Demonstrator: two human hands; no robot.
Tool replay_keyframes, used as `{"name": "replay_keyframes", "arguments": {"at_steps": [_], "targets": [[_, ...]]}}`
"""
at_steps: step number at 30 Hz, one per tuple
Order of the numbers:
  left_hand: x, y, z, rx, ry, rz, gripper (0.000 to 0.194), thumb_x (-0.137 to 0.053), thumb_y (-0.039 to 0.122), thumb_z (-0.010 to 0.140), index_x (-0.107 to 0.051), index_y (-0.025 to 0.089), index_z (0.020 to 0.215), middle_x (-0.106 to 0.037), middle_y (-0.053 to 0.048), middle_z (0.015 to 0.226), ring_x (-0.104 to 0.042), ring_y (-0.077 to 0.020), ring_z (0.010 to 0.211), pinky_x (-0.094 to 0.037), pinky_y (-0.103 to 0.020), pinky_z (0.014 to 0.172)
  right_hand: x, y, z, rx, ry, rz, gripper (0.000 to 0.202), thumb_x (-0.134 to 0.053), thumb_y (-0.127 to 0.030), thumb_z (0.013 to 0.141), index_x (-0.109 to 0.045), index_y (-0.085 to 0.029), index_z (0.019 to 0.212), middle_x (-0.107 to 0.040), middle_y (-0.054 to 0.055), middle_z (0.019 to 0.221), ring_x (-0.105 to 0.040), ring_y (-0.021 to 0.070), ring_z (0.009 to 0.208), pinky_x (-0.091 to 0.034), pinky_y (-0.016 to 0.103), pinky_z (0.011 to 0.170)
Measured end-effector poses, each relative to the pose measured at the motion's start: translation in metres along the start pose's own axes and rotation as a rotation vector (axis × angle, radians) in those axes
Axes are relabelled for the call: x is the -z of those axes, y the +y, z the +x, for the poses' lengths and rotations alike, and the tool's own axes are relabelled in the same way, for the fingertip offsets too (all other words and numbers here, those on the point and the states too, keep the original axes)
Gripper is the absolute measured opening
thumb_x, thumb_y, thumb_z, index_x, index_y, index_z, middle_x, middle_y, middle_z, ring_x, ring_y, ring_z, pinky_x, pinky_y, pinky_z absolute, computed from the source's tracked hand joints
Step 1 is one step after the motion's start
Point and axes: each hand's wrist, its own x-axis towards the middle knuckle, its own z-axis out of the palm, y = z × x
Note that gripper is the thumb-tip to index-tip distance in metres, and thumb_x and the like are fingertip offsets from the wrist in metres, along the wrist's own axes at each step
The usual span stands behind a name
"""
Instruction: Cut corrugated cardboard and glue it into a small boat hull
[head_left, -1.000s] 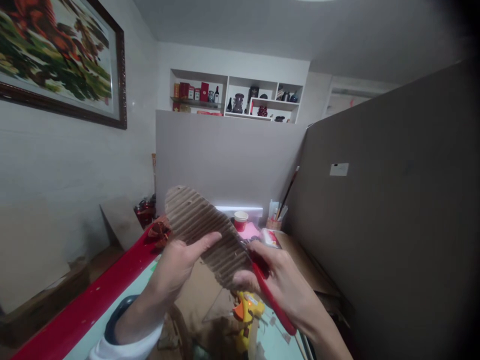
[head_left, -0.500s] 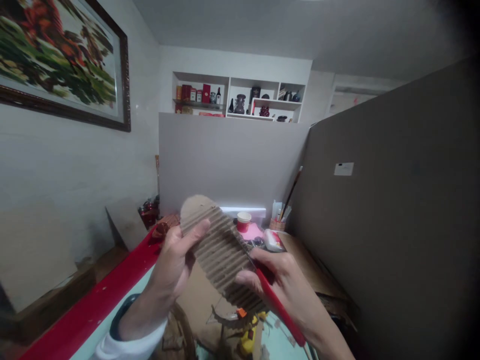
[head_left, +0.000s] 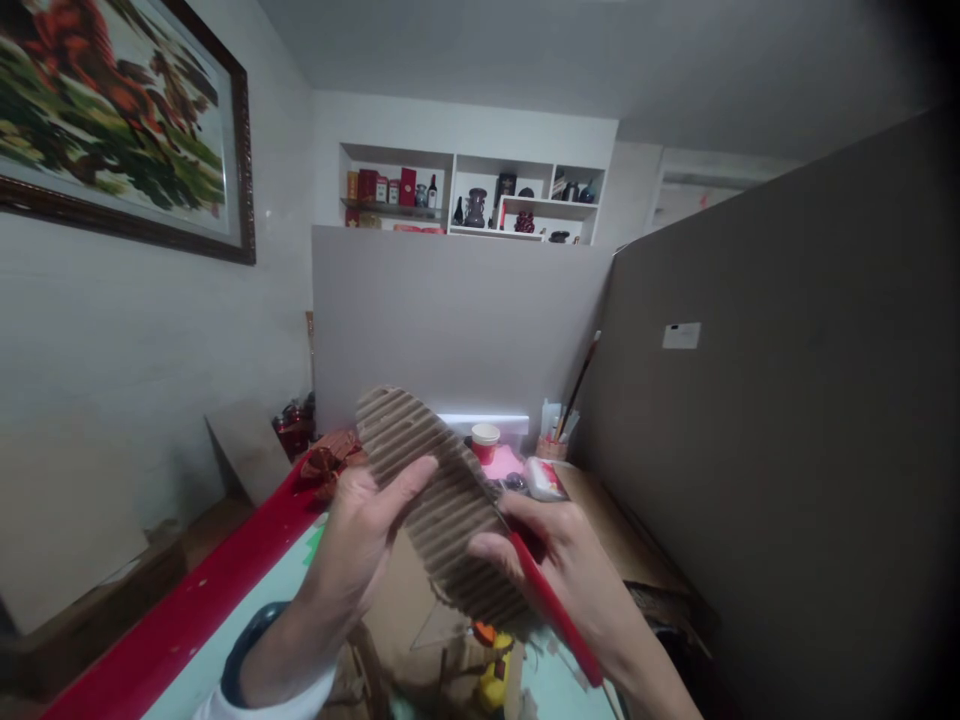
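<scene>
A sole-shaped piece of corrugated cardboard (head_left: pixel 442 500) is held up over the table, slanting from upper left to lower right with its ridged face toward me. My left hand (head_left: pixel 367 530) grips its left side, thumb pressed on the ridges and the other fingers hidden behind. My right hand (head_left: pixel 559 565) is closed around a red-handled knife (head_left: pixel 559 620) at the right edge of the cardboard. The knife's blade is mostly hidden by my fingers and the edge. My right thumb lies on the lower part of the cardboard.
Below lie brown cardboard (head_left: pixel 409 590), a yellow object (head_left: pixel 495 680) and scraps on the pale green tabletop (head_left: pixel 555 675). Farther back stand a paper cup (head_left: pixel 485 443), a white packet (head_left: pixel 545 479) and a brush holder (head_left: pixel 553 447). Grey partitions (head_left: pixel 465 310) rise behind and at right.
My left thumb has shifted right across the ridges. The cardboard has tilted slightly, and ridges now show up to its top end. My right hand still grips the red-handled knife at the edge.
</scene>
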Motion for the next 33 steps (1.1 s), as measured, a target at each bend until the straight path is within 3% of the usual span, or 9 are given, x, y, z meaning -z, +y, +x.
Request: {"name": "replay_keyframes", "arguments": {"at_steps": [7,12,20,24,27,30,33], "targets": [[0.006,0.0,-0.003,0.004,-0.037,0.128,0.023,-0.075,0.028,0.085,-0.079,0.02,0.105,-0.081,-0.007,0.095,-0.074,-0.024,0.089,-0.059,-0.034,0.081,0.0,-0.004,0.0,-0.02,-0.007,-0.038,0.05,-0.065,-0.065,0.083,-0.05,-0.02,0.067,-0.044,-0.004,0.061,-0.035,0.0124,0.058,-0.029,0.024,0.051],[0.005,-0.004,-0.004,-0.054,-0.13,0.276,0.025,-0.074,0.031,0.086,-0.078,0.025,0.11,-0.079,-0.004,0.111,-0.071,-0.023,0.102,-0.054,-0.034,0.095,0.006,-0.009,-0.002,0.079,-0.023,0.049,0.042,-0.061,-0.061,0.089,-0.066,-0.019,0.092,-0.061,0.001,0.076,-0.049,0.016,0.066,-0.042,0.025,0.059],[0.006,0.004,-0.005,0.055,-0.176,0.205,0.024,-0.075,0.032,0.085,-0.079,0.02,0.105,-0.08,-0.006,0.098,-0.073,-0.0209,0.089,-0.057,-0.03,0.083,0.001,-0.003,0.0,-0.006,0.007,0.011,0.044,-0.062,-0.055,0.09,-0.055,-0.019,0.066,-0.043,-0.003,0.064,-0.038,0.0129,0.06,-0.036,0.026,0.058],[0.004,0.007,-0.001,0.055,-0.064,0.058,0.024,-0.077,0.032,0.082,-0.079,0.016,0.1,-0.08,-0.007,0.087,-0.074,-0.0202,0.08,-0.057,-0.026,0.07,0.0,-0.003,0.001,-0.015,-0.021,-0.027,0.05,-0.063,-0.059,0.087,-0.045,-0.02,0.061,-0.038,-0.005,0.061,-0.033,0.0121,0.058,-0.03,0.025,0.054],[0.003,0.006,0.0,0.038,-0.036,0.061,0.02,-0.077,0.028,0.082,-0.08,0.016,0.098,-0.079,-0.006,0.086,-0.074,-0.0214,0.082,-0.057,-0.027,0.069,0.001,-0.005,0.001,-0.01,-0.023,-0.035,0.048,-0.067,-0.06,0.084,-0.048,-0.021,0.064,-0.042,-0.005,0.06,-0.035,0.0121,0.057,-0.029,0.025,0.051],[0.004,0.002,-0.002,0.028,-0.111,0.128,0.021,-0.074,0.028,0.085,-0.079,0.021,0.105,-0.08,-0.005,0.092,-0.073,-0.021,0.086,-0.057,-0.03,0.077,0.004,-0.008,-0.001,0.03,-0.005,-0.026,0.042,-0.068,-0.06,0.084,-0.057,-0.02,0.074,-0.052,-0.003,0.066,-0.042,0.0138,0.06,-0.035,0.025,0.054],[0.007,0.0,-0.003,-0.009,-0.154,0.241,0.021,-0.072,0.029,0.087,-0.078,0.022,0.106,-0.079,-0.004,0.092,-0.072,-0.0195,0.086,-0.055,-0.029,0.08,0.006,-0.007,-0.002,0.053,-0.003,-0.015,0.04,-0.066,-0.059,0.086,-0.058,-0.021,0.076,-0.053,-0.003,0.068,-0.044,0.0144,0.062,-0.036,0.026,0.056]]}}
